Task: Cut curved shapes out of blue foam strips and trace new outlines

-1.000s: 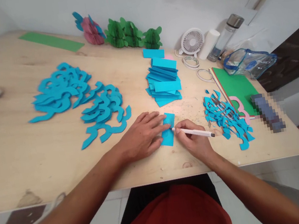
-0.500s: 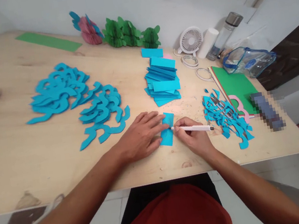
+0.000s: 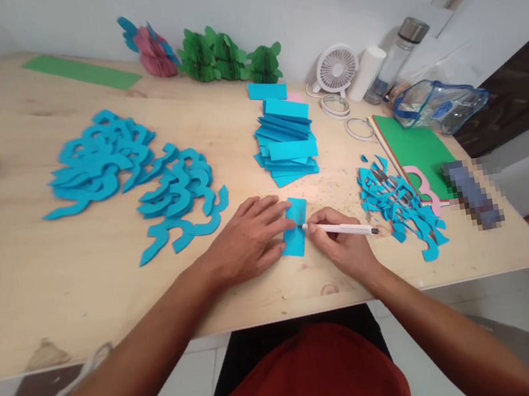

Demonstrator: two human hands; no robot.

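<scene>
A small blue paper rectangle (image 3: 296,241) lies on the wooden table near its front edge. My left hand (image 3: 251,237) rests flat with fingers spread, the fingertips pressing on the paper's left side. In my right hand (image 3: 342,242) is a white pen (image 3: 343,228), its tip at the right edge of the paper. Behind the paper is a stack of blue paper strips (image 3: 286,144). To the left lie piles of wavy blue cut-outs (image 3: 95,158), and on the right a heap of blue scraps (image 3: 397,203) with scissors partly buried in it.
Green folded-paper figures (image 3: 228,55) and a pink one (image 3: 155,54) stand along the wall beside a green strip (image 3: 81,72). At the back right are a small fan (image 3: 337,69), tape rolls (image 3: 334,106), a bottle (image 3: 396,61), a clear pouch (image 3: 439,106) and green paper (image 3: 417,155).
The view has shifted very slightly. Both hands, the pen and the paper hold nearly the same positions.
</scene>
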